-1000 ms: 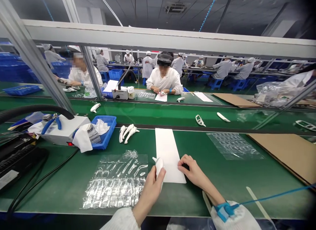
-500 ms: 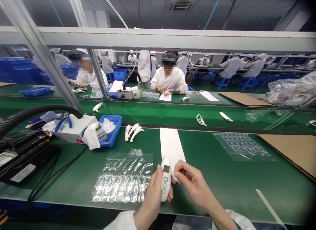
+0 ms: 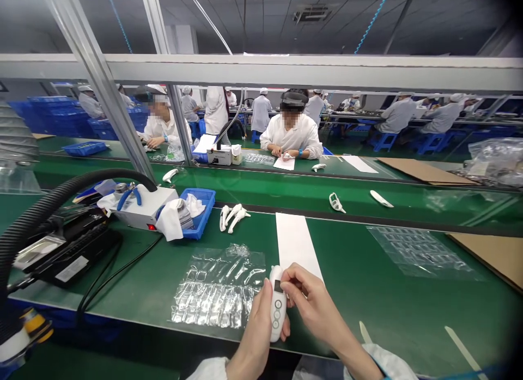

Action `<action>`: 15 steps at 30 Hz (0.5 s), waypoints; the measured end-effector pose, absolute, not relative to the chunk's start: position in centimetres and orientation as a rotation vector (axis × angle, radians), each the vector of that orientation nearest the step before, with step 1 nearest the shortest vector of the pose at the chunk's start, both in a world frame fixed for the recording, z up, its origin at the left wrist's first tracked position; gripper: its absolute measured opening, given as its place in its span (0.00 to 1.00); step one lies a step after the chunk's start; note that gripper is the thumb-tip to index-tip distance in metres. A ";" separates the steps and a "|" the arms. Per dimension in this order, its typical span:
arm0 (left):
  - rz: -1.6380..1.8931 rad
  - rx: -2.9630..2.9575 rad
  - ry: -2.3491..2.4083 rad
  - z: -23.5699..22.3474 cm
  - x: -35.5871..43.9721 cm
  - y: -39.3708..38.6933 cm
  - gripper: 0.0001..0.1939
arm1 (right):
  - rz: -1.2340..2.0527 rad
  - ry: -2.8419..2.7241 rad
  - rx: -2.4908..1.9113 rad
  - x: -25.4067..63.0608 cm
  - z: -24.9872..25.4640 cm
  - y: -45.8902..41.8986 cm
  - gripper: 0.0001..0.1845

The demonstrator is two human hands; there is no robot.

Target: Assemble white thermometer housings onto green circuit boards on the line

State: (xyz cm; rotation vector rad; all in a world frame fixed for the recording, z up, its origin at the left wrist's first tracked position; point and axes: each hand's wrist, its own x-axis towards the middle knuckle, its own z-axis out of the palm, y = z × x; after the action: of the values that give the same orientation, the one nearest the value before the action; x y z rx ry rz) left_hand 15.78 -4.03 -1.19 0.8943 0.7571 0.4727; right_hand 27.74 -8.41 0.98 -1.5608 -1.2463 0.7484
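Observation:
A slim white handheld device (image 3: 277,314), shaped like a thermometer, has a small dark screen near its top and three round buttons below. My left hand (image 3: 258,317) is wrapped around it and keeps it upright over the table's front edge. At the screen, my right hand (image 3: 305,293) touches the device with thumb and forefinger pinched together; whatever they may hold is hidden. Behind the hands lies a white paper strip (image 3: 297,238). To the left is a clear plastic sheet of small pockets or squares (image 3: 216,293). Several white curved casing parts (image 3: 235,218) lie farther back.
A blue tray (image 3: 204,214) holds cloths beside a white box (image 3: 143,211) with blue-handled pliers (image 3: 129,196). A black hose (image 3: 81,178) arches at left. Another clear sheet (image 3: 420,249) and cardboard (image 3: 490,255) lie right. Across the green belt (image 3: 265,184) sits a co-worker (image 3: 291,132).
My right hand has moved up and left, bringing its pinched fingers onto the device's screen. The device stays in my left hand. The whole view has shifted, so the scene sits farther right.

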 end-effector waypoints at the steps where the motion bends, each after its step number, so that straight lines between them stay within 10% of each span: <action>1: 0.474 0.893 0.766 -1.2 15.7 -4.0 0.33 | 0.754 -1.247 -1.558 27.7 0.9 -8.4 0.11; 15: 0.514 1.059 0.765 -1.9 15.6 -3.9 0.28 | 0.832 -1.136 -1.493 27.3 -0.5 -8.3 0.10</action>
State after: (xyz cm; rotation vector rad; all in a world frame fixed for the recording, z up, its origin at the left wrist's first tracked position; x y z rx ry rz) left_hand 15.55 -3.92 -1.88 1.0594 0.7647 0.5139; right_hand 27.32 -8.29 -0.49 -1.4926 -1.1356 0.8324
